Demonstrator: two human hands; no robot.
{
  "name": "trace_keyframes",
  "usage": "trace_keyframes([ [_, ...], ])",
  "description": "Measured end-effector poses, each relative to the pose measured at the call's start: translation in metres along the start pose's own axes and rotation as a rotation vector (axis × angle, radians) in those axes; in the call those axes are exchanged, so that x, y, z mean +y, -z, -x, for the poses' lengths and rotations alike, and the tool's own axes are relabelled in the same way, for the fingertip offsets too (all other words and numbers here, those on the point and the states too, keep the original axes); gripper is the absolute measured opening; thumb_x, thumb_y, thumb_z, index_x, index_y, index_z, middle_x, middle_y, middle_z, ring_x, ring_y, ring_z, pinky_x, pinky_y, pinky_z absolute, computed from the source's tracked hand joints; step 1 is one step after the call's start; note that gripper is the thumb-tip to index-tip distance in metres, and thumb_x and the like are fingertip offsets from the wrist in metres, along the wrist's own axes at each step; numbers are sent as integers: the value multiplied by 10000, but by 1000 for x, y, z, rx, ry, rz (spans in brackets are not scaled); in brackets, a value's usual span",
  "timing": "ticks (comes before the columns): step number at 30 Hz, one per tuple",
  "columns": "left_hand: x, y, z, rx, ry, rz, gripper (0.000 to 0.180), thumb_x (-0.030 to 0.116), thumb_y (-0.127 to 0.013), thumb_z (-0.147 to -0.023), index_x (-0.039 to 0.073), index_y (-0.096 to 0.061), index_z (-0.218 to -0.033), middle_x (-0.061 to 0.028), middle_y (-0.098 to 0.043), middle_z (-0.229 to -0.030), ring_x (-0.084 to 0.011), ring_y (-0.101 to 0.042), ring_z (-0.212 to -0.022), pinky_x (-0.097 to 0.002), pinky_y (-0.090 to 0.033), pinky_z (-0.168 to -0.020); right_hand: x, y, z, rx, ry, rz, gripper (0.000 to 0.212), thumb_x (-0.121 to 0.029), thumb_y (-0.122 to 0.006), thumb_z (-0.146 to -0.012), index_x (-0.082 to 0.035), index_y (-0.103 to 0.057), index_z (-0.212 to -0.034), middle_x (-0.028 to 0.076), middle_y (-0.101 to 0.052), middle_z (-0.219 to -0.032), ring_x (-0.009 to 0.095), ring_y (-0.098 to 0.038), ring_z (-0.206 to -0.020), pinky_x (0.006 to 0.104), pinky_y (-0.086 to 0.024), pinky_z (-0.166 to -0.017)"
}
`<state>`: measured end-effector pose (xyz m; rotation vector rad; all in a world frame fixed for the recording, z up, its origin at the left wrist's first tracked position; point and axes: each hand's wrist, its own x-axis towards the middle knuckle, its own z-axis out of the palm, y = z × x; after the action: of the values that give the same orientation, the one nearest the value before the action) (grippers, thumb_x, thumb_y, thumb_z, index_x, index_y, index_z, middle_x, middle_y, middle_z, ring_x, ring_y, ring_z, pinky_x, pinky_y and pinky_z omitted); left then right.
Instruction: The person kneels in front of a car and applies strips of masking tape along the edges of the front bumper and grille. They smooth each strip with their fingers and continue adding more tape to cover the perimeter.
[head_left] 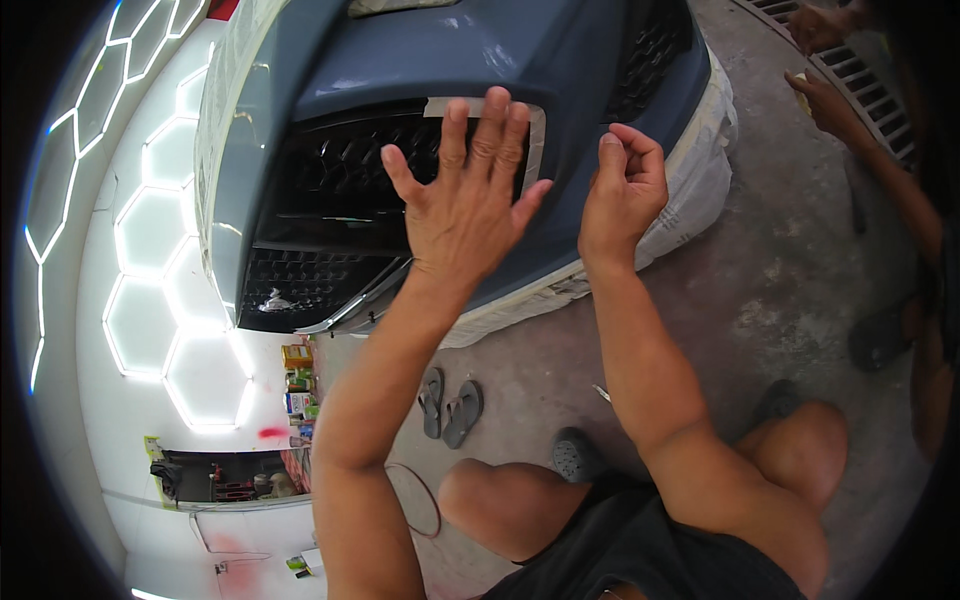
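Observation:
My left hand [466, 190] is spread with its fingers stretched out over the dark honeycomb grille [360, 160] of a car front. Its fingertips lie at or just over a strip of pale masking tape [537, 150] that borders the grille opening. Around that opening is the blue-grey bumper [420, 70]. To the right, my right hand [625, 195] is raised before the bumper, thumb and forefinger pinched together and the other fingers curled. Whatever may be between its fingertips is too small to make out.
Pale masking sheet [690, 190] skirts the car's lower edge. Grey sandals [460, 412] lie on the concrete floor. At right, another person's hand [830, 105] is near a floor grate [860, 90]. Cans [297, 378] line the wall, and a hose [430, 500] lies at left.

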<state>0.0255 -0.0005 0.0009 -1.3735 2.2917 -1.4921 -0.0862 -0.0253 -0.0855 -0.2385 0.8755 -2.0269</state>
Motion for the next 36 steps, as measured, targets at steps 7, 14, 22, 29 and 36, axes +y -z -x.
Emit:
trace_keyframes([
  [7, -13, -1, 5, -85, -40, -119, 959, 752, -537, -851, 212, -309, -1611, 24, -184, -1707, -230, -115, -1583, -761, 145, -1122, 2, 2, 1, -15, 42, 18, 73, -61, -649, -964, -18, -669, -1020, -39, -591, -762, 23, -485, -635, 201, -399, -574],
  [14, -13, 30, 28, -128, -5, 36, 801, 612, -609, -899, 174, -433, -1546, -79, -394, -1616, -267, -243, -1552, -750, 145, -1113, 0, 4, -12, -231, 632, 375, 290, 25, -637, -892, -90, -724, -1144, 49, -634, -952, 145, -583, -779, 301, -435, -706],
  [22, 23, 50, 160, -35, -9, 509, 592, 333, -763, -818, 133, -603, -1352, -116, -525, -1504, -392, -324, -1496, -739, 28, -1141, -12, -24, 0, -443, 1051, 600, 442, 62, -612, -770, -167, -770, -1113, 187, -473, -1436, 352, -452, -1299, 445, -288, -1030],
  [29, 42, 39, 194, -167, 270, 705, 661, 228, -796, -783, 68, -570, -1384, -146, -496, -1520, -429, -289, -1503, -660, 4, -1182, -9, -40, -1, -425, 1042, 607, 503, 112, -557, -748, -153, -771, -1118, 211, -417, -1489, 376, -368, -1397, 471, -241, -1078],
  [36, 40, 38, 200, -197, 344, 778, 683, 191, -793, -785, 44, -549, -1406, -153, -483, -1529, -417, -280, -1512, -625, 7, -1194, -4, -39, -2, -427, 1073, 626, 515, 113, -561, -746, -150, -779, -1130, 200, -444, -1467, 364, -399, -1378, 450, -244, -1074],
])
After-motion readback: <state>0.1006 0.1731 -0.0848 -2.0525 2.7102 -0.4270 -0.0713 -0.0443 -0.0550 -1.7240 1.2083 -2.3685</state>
